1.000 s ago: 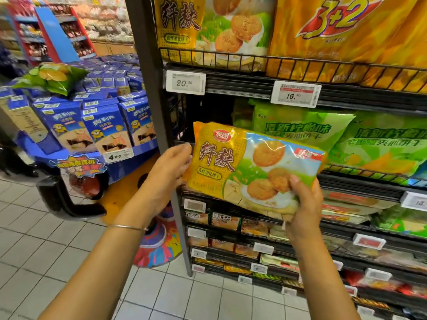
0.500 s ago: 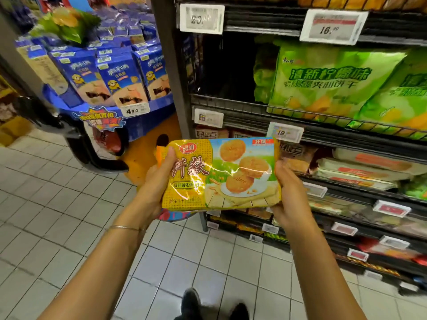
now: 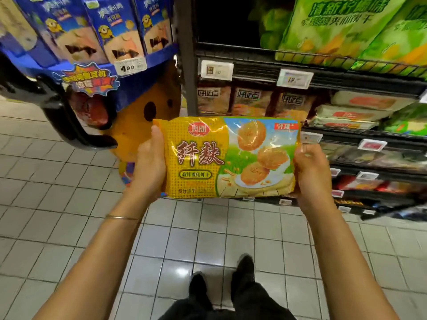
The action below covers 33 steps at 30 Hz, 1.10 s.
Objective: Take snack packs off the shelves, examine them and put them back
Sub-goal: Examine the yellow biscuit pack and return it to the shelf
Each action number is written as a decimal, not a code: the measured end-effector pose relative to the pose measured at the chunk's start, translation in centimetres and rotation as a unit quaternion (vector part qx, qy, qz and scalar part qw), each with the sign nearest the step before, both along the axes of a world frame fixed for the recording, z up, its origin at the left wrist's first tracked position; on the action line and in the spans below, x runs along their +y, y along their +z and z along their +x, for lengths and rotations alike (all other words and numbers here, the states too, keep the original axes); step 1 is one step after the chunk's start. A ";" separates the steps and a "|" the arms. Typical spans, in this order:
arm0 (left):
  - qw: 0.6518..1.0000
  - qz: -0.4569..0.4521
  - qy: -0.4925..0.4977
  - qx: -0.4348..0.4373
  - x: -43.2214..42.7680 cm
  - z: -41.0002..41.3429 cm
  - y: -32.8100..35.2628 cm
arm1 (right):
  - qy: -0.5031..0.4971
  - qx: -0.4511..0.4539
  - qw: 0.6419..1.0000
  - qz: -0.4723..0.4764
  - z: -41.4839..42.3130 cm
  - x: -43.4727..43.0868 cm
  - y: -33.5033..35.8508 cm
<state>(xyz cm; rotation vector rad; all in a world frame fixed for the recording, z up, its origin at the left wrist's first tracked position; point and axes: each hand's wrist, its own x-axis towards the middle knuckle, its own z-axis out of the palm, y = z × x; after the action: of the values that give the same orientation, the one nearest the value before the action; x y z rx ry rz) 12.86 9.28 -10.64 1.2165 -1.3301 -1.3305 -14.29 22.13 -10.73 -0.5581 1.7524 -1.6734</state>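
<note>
The snack pack [image 3: 231, 158] is off the shelves [image 3: 254, 63] and held flat, printed face up, at the centre of the view, clear of every shelf edge.

Grip state:
- The left hand [image 3: 150, 162] grips the pack's edge at 9 o'clock. The thumb lies along the front face; the other fingers are behind the pack and out of sight.
- The right hand [image 3: 312, 172] grips the edge at 3 o'clock. Its fingertips curl onto the front rim; what lies behind the pack cannot be told.

Progress, as a judgement: removal is complete and examination is in hand, front face only. Inspection of the back, if wanted, and the return to the shelf are not yet done. The pack's home slot cannot be identified from this view.

Surroundings:
- The shelves run from 12 to 3 o'clock. Green packs [image 3: 335, 26] sit at 1 o'clock, with a dark gap [image 3: 226, 19] beside them at 12 o'clock.
- Brown packs [image 3: 251, 100] stand just behind the held pack, below a price tag [image 3: 294, 78].
- A display of blue boxes [image 3: 115, 31] stands at 10 to 11 o'clock, with a black curved bar [image 3: 69, 125] at 9 o'clock.

Obstructions: the projecting shelf rails and tags lie between the pack and any slot.
</note>
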 end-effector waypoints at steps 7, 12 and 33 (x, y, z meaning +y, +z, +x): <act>0.993 -0.108 -0.001 -0.050 1.1 1.4 0.6 | -0.022 0.040 0.998 -0.037 1.9 3.1 -0.2; 0.990 -0.123 0.025 -0.063 0.6 2.9 1.8 | 0.030 0.083 0.995 -0.049 2.7 3.3 1.7; 0.990 -0.001 0.055 0.130 0.5 4.5 1.9 | 0.101 0.073 0.987 -0.102 3.9 0.4 3.3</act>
<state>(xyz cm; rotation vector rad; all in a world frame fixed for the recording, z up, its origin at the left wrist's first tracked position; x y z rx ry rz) 17.37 9.81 -8.74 1.0594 -1.0649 -1.3555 -10.39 22.54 -7.38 -0.9403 1.5726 -1.7119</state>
